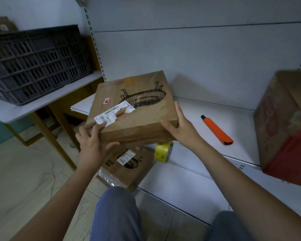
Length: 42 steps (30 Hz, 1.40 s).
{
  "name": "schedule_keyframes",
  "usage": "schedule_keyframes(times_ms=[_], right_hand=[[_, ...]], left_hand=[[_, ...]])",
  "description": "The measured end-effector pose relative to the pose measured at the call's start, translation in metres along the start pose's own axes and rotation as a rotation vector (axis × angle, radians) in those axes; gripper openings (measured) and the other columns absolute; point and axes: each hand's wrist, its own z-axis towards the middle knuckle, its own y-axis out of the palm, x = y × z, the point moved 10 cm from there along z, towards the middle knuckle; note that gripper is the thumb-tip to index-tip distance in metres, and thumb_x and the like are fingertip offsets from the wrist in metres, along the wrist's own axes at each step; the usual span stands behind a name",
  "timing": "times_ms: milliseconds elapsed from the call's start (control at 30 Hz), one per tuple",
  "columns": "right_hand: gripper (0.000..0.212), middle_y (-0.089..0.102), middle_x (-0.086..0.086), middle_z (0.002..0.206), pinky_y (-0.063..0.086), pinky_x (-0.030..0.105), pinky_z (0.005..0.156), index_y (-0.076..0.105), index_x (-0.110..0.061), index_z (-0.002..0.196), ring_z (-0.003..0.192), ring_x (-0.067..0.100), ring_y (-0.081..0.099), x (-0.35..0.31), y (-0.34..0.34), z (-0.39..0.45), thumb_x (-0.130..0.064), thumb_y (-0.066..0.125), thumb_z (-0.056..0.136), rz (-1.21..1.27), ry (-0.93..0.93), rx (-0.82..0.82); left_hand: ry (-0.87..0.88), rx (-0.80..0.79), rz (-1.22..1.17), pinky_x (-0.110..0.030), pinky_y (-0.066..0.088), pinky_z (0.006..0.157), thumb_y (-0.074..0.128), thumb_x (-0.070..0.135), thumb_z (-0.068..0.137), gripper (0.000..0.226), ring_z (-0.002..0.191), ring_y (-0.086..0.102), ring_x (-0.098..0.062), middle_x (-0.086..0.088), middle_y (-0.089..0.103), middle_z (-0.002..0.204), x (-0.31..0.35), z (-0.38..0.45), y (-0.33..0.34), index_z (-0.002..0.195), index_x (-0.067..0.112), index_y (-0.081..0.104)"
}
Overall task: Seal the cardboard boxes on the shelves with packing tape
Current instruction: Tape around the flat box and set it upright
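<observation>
A flat cardboard box (pixel 139 108) with a black printed drawing and a torn white label is held above the shelf's left end. My left hand (pixel 92 141) grips its near left corner, fingers on top and thumb on the front side. My right hand (pixel 179 126) holds its near right corner, fingers straight along the right side and thumb on the front. A yellow roll of packing tape (pixel 163 152) stands on the white shelf (pixel 207 160) just below the box. A second, similar box (pixel 127 164) lies lower down, at the left end of the lower shelf.
An orange utility knife (pixel 216 130) lies on the shelf to the right. A big brown and red box (pixel 285 126) stands at the far right. A dark plastic crate (pixel 36 65) sits on a white table at the left. My knees (pixel 116 214) are below.
</observation>
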Motion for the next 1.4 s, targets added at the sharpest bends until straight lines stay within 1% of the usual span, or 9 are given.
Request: schedule_keyframes(times_ms=[167, 300, 400, 567, 733, 867, 1000, 1200, 1400], right_hand=[[0.089, 0.03, -0.008, 0.158, 0.038, 0.041, 0.115, 0.028, -0.039, 0.151, 0.142, 0.012, 0.034, -0.003, -0.033, -0.029, -0.042, 0.078, 0.078, -0.23, -0.203, 0.206], [0.08, 0.045, 0.003, 0.146, 0.045, 0.039, 0.104, 0.044, -0.027, 0.14, 0.127, 0.024, 0.05, 0.005, -0.072, -0.039, -0.049, 0.081, 0.072, -0.505, -0.164, 0.431], [0.08, 0.029, 0.012, 0.157, 0.045, 0.041, 0.103, 0.042, -0.024, 0.139, 0.133, 0.034, 0.042, 0.011, -0.059, -0.041, -0.057, 0.075, 0.075, -0.703, -0.092, 0.435], [0.084, 0.007, 0.008, 0.165, 0.038, 0.04, 0.109, 0.043, -0.015, 0.142, 0.145, 0.034, 0.026, -0.001, -0.038, -0.035, -0.054, 0.077, 0.075, -0.755, -0.214, 0.379], [0.078, 0.053, 0.002, 0.142, 0.052, 0.045, 0.095, 0.051, -0.016, 0.137, 0.137, 0.029, 0.04, -0.02, -0.047, -0.032, -0.061, 0.071, 0.076, -0.869, -0.291, 0.419], [0.07, 0.058, 0.003, 0.128, 0.051, 0.039, 0.082, 0.055, -0.018, 0.129, 0.125, 0.025, 0.048, -0.055, -0.069, -0.021, -0.061, 0.07, 0.077, -0.775, -0.299, 0.511], [0.065, 0.058, 0.002, 0.12, 0.046, 0.039, 0.083, 0.055, -0.02, 0.12, 0.118, 0.025, 0.049, -0.07, -0.078, -0.004, -0.063, 0.071, 0.074, -0.735, -0.298, 0.464], [0.065, 0.057, 0.0, 0.121, 0.05, 0.039, 0.08, 0.054, -0.023, 0.121, 0.118, 0.023, 0.049, -0.061, -0.072, -0.009, -0.066, 0.067, 0.075, -0.739, -0.312, 0.459], [0.066, 0.054, 0.001, 0.131, 0.052, 0.036, 0.079, 0.053, -0.019, 0.127, 0.126, 0.022, 0.046, -0.05, -0.06, -0.019, -0.061, 0.068, 0.078, -0.787, -0.351, 0.467]], left_hand=[[0.021, -0.097, -0.238, -0.049, 0.03, 0.115, 0.086, 0.038, 0.071, 0.077, 0.137, 0.019, -0.025, 0.013, 0.017, 0.143, 0.022, 0.026, 0.016, 0.131, 0.05, 0.039], [0.059, -0.208, -0.34, -0.048, 0.03, 0.12, 0.09, 0.028, 0.068, 0.075, 0.141, 0.019, -0.026, 0.009, 0.014, 0.145, 0.059, 0.062, 0.054, 0.128, 0.044, 0.047], [0.014, -0.173, -0.296, -0.046, 0.025, 0.122, 0.088, 0.02, 0.072, 0.079, 0.145, 0.014, -0.031, 0.0, 0.008, 0.154, 0.064, 0.074, 0.063, 0.137, 0.039, 0.047], [-0.446, 0.045, -0.387, -0.035, 0.038, 0.108, 0.081, 0.019, 0.08, 0.091, 0.136, 0.035, -0.032, -0.012, 0.024, 0.15, 0.027, 0.007, 0.074, 0.149, 0.019, 0.023], [-0.659, -0.565, -0.854, -0.024, 0.048, 0.065, 0.07, 0.013, 0.092, 0.065, 0.098, 0.058, -0.023, -0.017, 0.054, 0.13, 0.083, -0.053, 0.17, 0.144, 0.008, 0.031], [-0.645, -0.6, -0.908, -0.028, 0.057, 0.06, 0.078, 0.031, 0.086, 0.04, 0.067, 0.069, -0.013, -0.006, 0.066, 0.089, 0.105, -0.039, 0.183, 0.11, 0.009, 0.055], [-0.754, -0.804, -0.932, -0.037, 0.052, 0.081, 0.078, 0.032, 0.086, 0.029, 0.065, 0.062, -0.023, -0.012, 0.069, 0.075, 0.099, -0.041, 0.191, 0.085, 0.006, 0.066], [-0.913, -0.992, -1.001, -0.015, 0.041, 0.039, 0.056, 0.018, 0.101, 0.03, 0.034, 0.045, -0.005, -0.002, 0.051, 0.048, 0.103, -0.04, 0.192, 0.073, 0.009, 0.054], [-1.106, -1.072, -1.196, -0.012, 0.035, 0.033, 0.049, 0.031, 0.105, 0.036, 0.033, 0.041, -0.004, 0.004, 0.048, 0.047, 0.105, -0.059, 0.191, 0.073, 0.014, 0.051]])
